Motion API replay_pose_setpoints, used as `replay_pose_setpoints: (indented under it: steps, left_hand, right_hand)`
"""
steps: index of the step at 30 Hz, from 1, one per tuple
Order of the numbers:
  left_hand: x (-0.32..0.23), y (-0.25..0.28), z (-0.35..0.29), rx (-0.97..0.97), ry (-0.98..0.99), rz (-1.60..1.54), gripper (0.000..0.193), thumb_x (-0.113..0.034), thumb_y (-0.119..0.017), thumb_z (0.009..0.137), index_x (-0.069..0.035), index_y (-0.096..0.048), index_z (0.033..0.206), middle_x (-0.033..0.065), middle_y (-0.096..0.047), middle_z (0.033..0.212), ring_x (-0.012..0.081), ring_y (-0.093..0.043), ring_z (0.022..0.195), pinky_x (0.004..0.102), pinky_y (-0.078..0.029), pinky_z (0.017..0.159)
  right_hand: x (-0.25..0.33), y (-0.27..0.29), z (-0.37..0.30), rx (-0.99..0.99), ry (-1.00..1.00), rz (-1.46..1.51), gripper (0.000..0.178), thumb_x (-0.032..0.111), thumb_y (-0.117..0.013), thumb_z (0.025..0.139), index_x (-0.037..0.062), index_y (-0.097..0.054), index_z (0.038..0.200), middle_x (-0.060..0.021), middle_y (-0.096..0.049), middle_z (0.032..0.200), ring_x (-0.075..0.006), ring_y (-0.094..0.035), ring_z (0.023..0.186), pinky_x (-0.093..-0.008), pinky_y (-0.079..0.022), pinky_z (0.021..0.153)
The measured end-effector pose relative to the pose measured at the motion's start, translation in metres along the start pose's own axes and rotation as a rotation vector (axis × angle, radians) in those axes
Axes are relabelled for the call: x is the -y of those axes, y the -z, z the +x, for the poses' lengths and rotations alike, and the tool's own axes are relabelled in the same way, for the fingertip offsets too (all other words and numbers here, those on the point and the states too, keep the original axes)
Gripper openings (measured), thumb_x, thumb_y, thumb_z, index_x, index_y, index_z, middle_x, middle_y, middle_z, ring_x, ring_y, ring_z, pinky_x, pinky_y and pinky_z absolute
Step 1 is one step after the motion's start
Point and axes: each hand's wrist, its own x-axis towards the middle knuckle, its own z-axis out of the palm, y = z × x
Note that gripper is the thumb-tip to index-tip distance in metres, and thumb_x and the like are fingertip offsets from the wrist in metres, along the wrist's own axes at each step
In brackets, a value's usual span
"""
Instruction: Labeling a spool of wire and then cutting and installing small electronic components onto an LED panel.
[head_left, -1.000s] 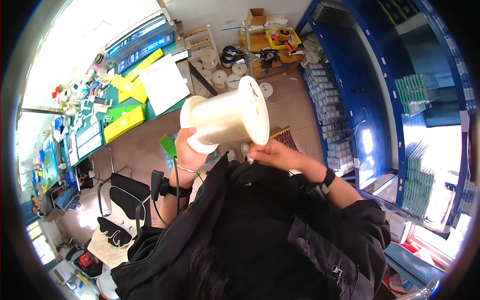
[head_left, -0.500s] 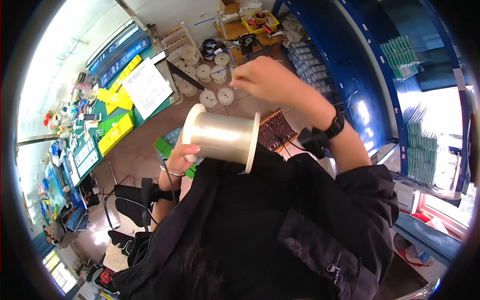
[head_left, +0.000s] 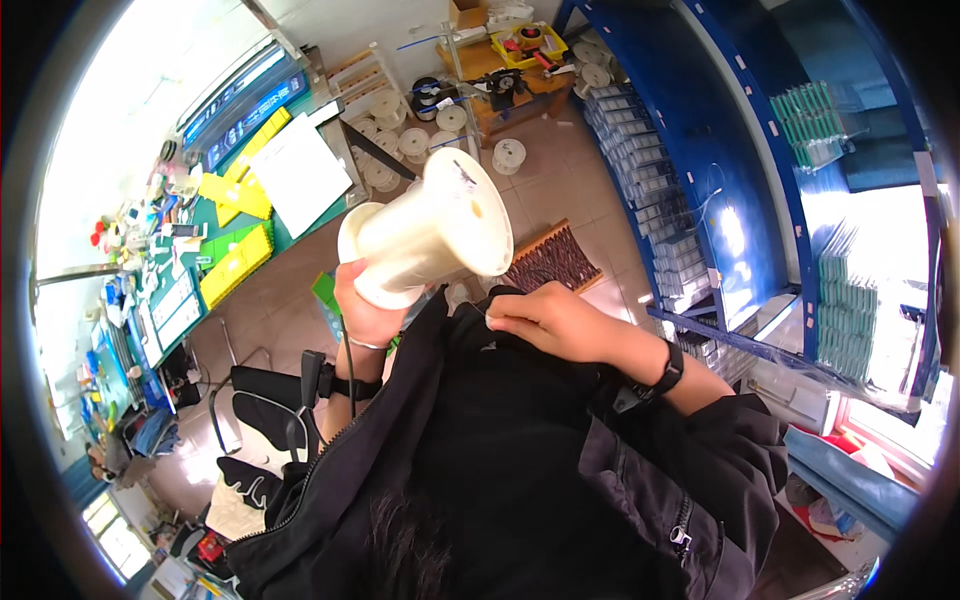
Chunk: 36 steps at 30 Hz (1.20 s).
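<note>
A large white spool [head_left: 402,238] hangs tilted in front of my chest, its wide round flange turned up and to the right. My left hand [head_left: 368,312] is closed on its lower left end, with the thumb against the flange. The winding on the core looks pale and glossy; single strands are too fine to see. Right of the spool and lower, my right hand [head_left: 553,320] is at the front of the black jacket [head_left: 500,440], apart from the spool. Its fingers are pinched together, and what lies between them, if anything, cannot be made out.
Left is a green-topped workbench [head_left: 295,220] with yellow bins [head_left: 238,265] and papers. Several white spools [head_left: 413,143] stand on the floor ahead. A brown slatted rack [head_left: 555,262] lies beyond my right hand. Blue shelving [head_left: 735,230] with stacked clear packs rises at the right.
My right hand has come down and toward me, from above the spool to the jacket front. My left hand has tilted the spool so its right flange points upward.
</note>
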Motion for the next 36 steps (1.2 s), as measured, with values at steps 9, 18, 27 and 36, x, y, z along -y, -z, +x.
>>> replay_pose_setpoints:
  steps: [9, 18, 27, 36]
  left_hand:
    - [-0.016, -0.014, -0.004, 0.12, 0.029, 0.108, 0.108, -0.04, -0.07, 0.063, -0.001, -0.029, 0.154, 0.0154, -0.044, 0.152, 0.0335, -0.045, 0.139, 0.0475, -0.039, 0.115]
    - [-0.003, 0.001, 0.002, 0.235, 0.149, 0.392, 0.101, -0.02, -0.07, 0.069, -0.001, -0.023, 0.157, 0.0148, -0.049, 0.143, 0.0275, -0.051, 0.132, 0.0385, -0.039, 0.111]
    - [0.017, 0.013, 0.007, -0.081, 0.077, 0.295, 0.063, -0.032, -0.056, 0.085, 0.001, -0.05, 0.139, 0.0168, -0.066, 0.124, 0.0237, -0.067, 0.101, 0.0319, -0.055, 0.07]
    - [0.018, 0.009, 0.013, 0.033, 0.111, 0.081, 0.076, -0.038, -0.052, 0.085, 0.0, -0.039, 0.148, 0.0215, -0.054, 0.141, 0.0363, -0.055, 0.129, 0.0466, -0.047, 0.105]
  right_hand:
    - [-0.046, 0.108, 0.018, 0.244, -0.185, 0.02, 0.02, 0.019, -0.061, 0.097, 0.0, -0.067, 0.091, -0.0106, -0.069, 0.084, -0.0233, -0.066, 0.083, -0.0333, -0.049, 0.077]
    - [0.012, 0.071, 0.065, -0.126, 0.027, -0.885, 0.013, 0.018, -0.065, 0.087, 0.005, -0.065, 0.087, -0.0101, -0.065, 0.084, -0.0292, -0.068, 0.076, -0.0409, -0.053, 0.066]
    - [0.023, 0.009, 0.019, -0.326, 0.156, -0.807, 0.018, 0.007, -0.065, 0.078, 0.0046, -0.059, 0.094, -0.0043, -0.06, 0.075, -0.0203, -0.066, 0.062, -0.0326, -0.051, 0.051]
    - [0.014, 0.01, -0.012, -0.304, 0.228, -0.447, 0.016, 0.01, -0.07, 0.085, 0.0054, -0.064, 0.1, -0.0071, -0.063, 0.073, -0.0223, -0.065, 0.059, -0.0349, -0.05, 0.051]
